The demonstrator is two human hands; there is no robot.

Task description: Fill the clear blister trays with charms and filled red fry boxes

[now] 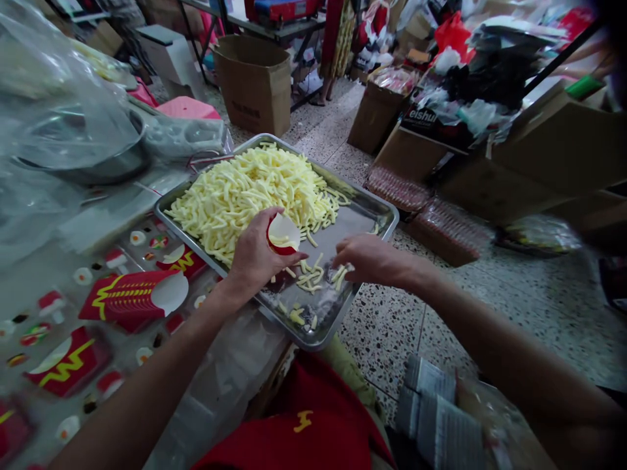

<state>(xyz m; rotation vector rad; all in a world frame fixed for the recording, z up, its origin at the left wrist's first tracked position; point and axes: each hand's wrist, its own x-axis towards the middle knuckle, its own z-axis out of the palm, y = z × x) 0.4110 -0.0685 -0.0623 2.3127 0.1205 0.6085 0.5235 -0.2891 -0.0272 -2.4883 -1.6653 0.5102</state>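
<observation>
My left hand (255, 254) is wrapped round a red fry carton (285, 234) with a white inside, tilted over the tray; a few pale strips show in its mouth. A large heap of pale yellow french fries (249, 189) fills the far left of the metal tray (392, 219). My right hand (362, 258) is low over the tray's right side, its fingers closed on some french fries (339, 277). A small loose group of fries (309, 277) lies between my hands. The fingertips of my right hand are partly hidden.
A stack of red cartons (130, 297) lies on the plastic-covered table (196, 385) to the left, near a metal bowl (112, 156). Cardboard boxes (257, 85) stand on the speckled floor (386, 326). Grey bundles (435, 405) lie at lower right. A person's legs (328, 72) show at the back.
</observation>
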